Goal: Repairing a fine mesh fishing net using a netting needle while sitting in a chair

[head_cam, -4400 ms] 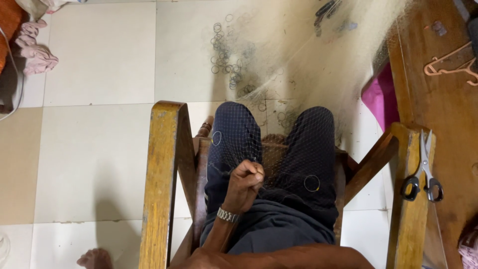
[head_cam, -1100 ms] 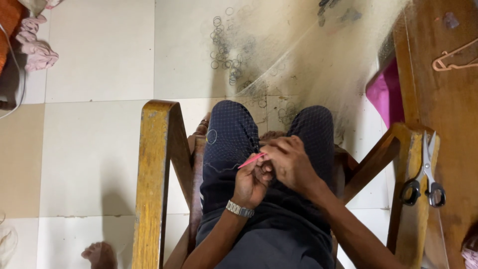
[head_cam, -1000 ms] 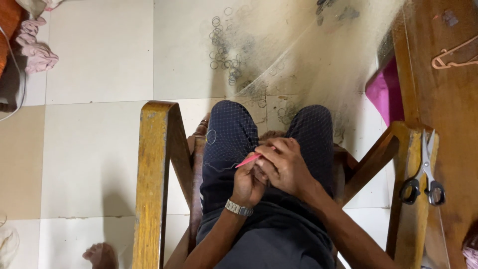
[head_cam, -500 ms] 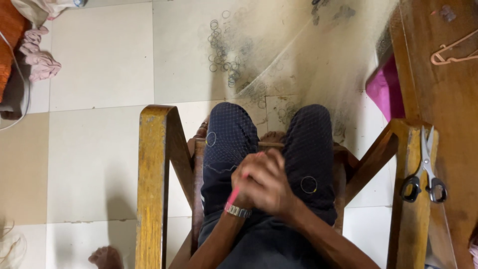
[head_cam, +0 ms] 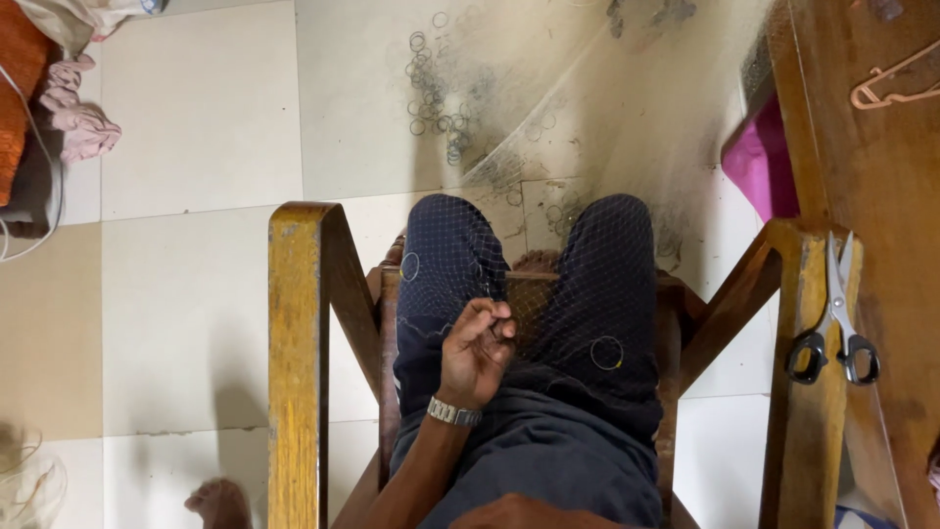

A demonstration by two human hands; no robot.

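Note:
I sit in a wooden chair (head_cam: pixel 299 343) with a fine fishing net (head_cam: pixel 548 294) draped over my dark-trousered legs. My left hand (head_cam: pixel 477 348), a metal watch on its wrist, rests on my left thigh with its fingertips pinched on the net's mesh. Small rings (head_cam: pixel 607 353) hang in the net on both thighs. The net spreads up and away over the tiled floor, with several more rings (head_cam: pixel 441 98) bunched there. My right hand is out of view; only a bit of arm shows at the bottom edge.
Scissors (head_cam: pixel 832 333) lie on the chair's right armrest. A wooden table (head_cam: pixel 881 196) with a pink hanger (head_cam: pixel 896 83) stands at the right, a magenta object (head_cam: pixel 759 162) beside it. Cloths (head_cam: pixel 78 118) lie top left. A bare foot (head_cam: pixel 220 500) shows bottom left.
My right hand, which worked a pink tool at the net beside the left hand, has drawn back out of view. The left hand stays pinched on the mesh.

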